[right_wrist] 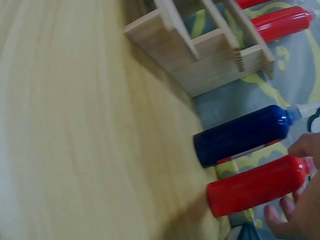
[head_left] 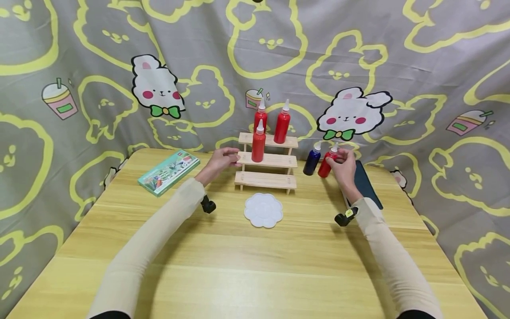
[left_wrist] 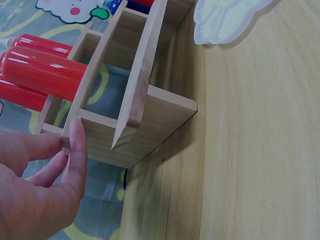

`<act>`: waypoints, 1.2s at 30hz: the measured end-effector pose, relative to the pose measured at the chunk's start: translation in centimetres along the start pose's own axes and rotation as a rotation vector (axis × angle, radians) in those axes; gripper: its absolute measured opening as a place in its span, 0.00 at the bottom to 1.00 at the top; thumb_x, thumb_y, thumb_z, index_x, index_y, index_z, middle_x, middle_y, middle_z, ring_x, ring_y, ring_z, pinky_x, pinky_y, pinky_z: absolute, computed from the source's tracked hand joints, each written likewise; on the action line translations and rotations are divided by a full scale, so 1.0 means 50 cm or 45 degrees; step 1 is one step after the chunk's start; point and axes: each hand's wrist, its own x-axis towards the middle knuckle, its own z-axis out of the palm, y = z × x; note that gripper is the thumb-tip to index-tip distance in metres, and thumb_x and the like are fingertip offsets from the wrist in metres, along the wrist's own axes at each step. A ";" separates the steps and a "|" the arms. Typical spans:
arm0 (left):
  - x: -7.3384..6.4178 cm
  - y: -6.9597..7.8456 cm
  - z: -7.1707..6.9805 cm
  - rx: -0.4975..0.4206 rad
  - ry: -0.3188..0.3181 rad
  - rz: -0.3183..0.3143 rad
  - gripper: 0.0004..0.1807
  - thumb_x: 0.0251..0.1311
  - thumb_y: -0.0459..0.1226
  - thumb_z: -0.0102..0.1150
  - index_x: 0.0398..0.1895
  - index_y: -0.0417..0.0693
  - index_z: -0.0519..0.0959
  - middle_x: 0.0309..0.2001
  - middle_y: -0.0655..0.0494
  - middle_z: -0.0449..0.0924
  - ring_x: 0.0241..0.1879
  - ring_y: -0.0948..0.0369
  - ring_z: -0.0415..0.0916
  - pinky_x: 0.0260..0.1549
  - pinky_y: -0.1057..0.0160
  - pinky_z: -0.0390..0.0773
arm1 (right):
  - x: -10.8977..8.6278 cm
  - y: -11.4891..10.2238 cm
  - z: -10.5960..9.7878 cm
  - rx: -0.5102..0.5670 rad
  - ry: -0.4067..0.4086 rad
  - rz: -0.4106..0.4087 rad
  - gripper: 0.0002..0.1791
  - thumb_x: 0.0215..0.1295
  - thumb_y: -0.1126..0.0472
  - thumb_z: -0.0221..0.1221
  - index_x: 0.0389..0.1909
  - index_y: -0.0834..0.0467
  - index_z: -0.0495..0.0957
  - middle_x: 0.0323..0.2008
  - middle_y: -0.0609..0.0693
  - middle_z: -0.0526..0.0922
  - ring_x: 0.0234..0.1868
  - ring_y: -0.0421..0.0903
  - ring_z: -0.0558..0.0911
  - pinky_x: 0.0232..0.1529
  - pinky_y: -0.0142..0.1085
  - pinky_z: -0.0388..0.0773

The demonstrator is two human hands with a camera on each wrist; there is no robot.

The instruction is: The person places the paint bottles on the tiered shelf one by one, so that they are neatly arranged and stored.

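A three-tier wooden display stand (head_left: 268,179) stands toward the back of the table. My left hand (head_left: 219,162) pinches the left end of its middle tier between thumb and fingers, seen close in the left wrist view. My right hand (head_left: 345,169) holds a red squeeze bottle (right_wrist: 255,186) with a white nozzle around its upper part, right of the stand. Beside it stands a dark blue bottle (right_wrist: 242,135). One red bottle (head_left: 258,147) is upright on the middle tier; two more, a right one (head_left: 282,127) and a partly hidden left one (head_left: 260,116), stand on the top tier.
A white scalloped dish (head_left: 263,210) lies in front of the stand. To the left is a flat green illustrated box (head_left: 169,173). A dark flat object (head_left: 367,186) lies behind my right wrist. A patterned grey curtain (head_left: 207,44) hangs behind the table.
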 end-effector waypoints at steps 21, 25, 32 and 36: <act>-0.002 -0.002 0.001 -0.023 -0.008 -0.007 0.24 0.75 0.28 0.55 0.72 0.31 0.70 0.57 0.40 0.76 0.34 0.62 0.85 0.67 0.46 0.81 | -0.017 0.027 0.029 -0.062 0.028 0.081 0.31 0.67 0.65 0.67 0.68 0.66 0.67 0.63 0.66 0.77 0.63 0.59 0.78 0.71 0.49 0.78; -0.003 0.001 0.001 -0.042 -0.006 -0.012 0.24 0.75 0.27 0.54 0.71 0.31 0.70 0.57 0.39 0.76 0.33 0.61 0.85 0.68 0.45 0.81 | -0.017 0.032 0.027 -0.053 0.019 0.054 0.32 0.67 0.65 0.67 0.68 0.66 0.67 0.63 0.66 0.77 0.63 0.60 0.78 0.71 0.50 0.78; -0.005 0.001 0.000 -0.028 -0.017 -0.017 0.24 0.76 0.28 0.53 0.72 0.30 0.69 0.56 0.39 0.76 0.32 0.63 0.85 0.68 0.46 0.81 | -0.023 0.040 0.021 -0.064 0.005 -0.005 0.29 0.68 0.65 0.68 0.66 0.66 0.70 0.63 0.65 0.79 0.61 0.60 0.79 0.69 0.50 0.79; -0.005 0.001 0.002 -0.037 -0.016 -0.009 0.23 0.76 0.27 0.53 0.71 0.30 0.69 0.54 0.42 0.76 0.33 0.62 0.85 0.68 0.44 0.80 | -0.024 0.036 0.013 -0.054 0.033 -0.006 0.29 0.66 0.64 0.70 0.65 0.65 0.73 0.60 0.64 0.82 0.58 0.59 0.82 0.64 0.46 0.82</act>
